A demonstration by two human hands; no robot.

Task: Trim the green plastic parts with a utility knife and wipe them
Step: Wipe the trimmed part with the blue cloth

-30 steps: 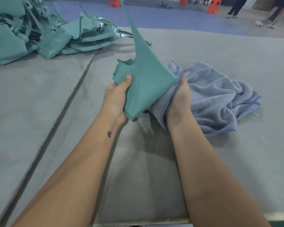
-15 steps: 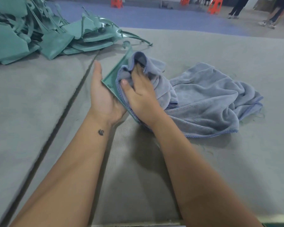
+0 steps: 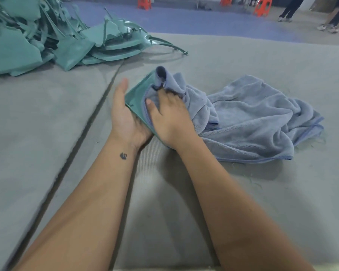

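A green plastic part [image 3: 138,98] lies tilted in the palm of my left hand [image 3: 123,116], whose fingers stretch straight along its underside. My right hand [image 3: 168,112] presses a bunched fold of the blue-grey cloth [image 3: 252,118] against the part's inner face, fingers curled into the fabric. Most of the part is hidden under the cloth and my right hand. No utility knife is in view.
A heap of green plastic parts and trimmings [image 3: 53,36] fills the far left of the grey padded table [image 3: 47,133]. A dark seam [image 3: 90,118] runs diagonally across the table. Beyond it are orange stools [image 3: 261,6] and people's legs [image 3: 290,8].
One second ago I held the part upright with the cloth behind it. Now it lies low in my left palm and my right hand rubs the cloth over it.
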